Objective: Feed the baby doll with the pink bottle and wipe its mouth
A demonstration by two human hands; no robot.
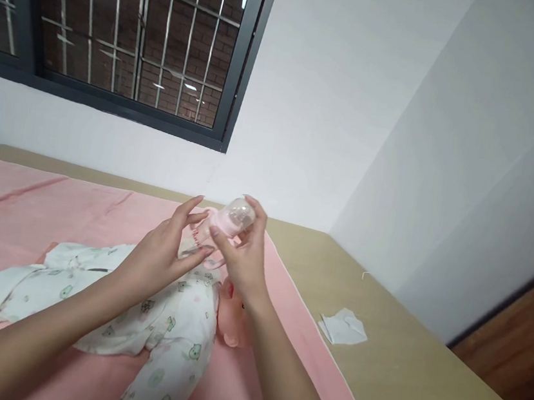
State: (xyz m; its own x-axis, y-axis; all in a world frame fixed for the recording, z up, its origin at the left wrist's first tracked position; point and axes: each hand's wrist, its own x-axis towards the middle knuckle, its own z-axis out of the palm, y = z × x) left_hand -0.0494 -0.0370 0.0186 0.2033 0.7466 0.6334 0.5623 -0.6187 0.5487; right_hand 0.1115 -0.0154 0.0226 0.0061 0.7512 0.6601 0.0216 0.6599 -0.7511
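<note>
A clear baby bottle (198, 235) with red lettering, a pink collar and a transparent dome cap (241, 212) is tilted above the doll, its cap end toward the upper right. My right hand (247, 253) grips it around the collar and cap, thumb in front and fingers over the far side. Around the lower body curves my left hand (167, 243), thumb below and fingers above, the index finger lifted. Beneath my arms lies a baby doll (184, 319) in white clothes with green animal prints. My right forearm partly hides its head (232, 316).
A pink blanket (5, 194) covers much of the wooden surface (308, 263). On the bare wood at right lies a crumpled white cloth or tissue (343, 327). White walls rise behind, with a barred, dark-framed window (137, 28) at upper left.
</note>
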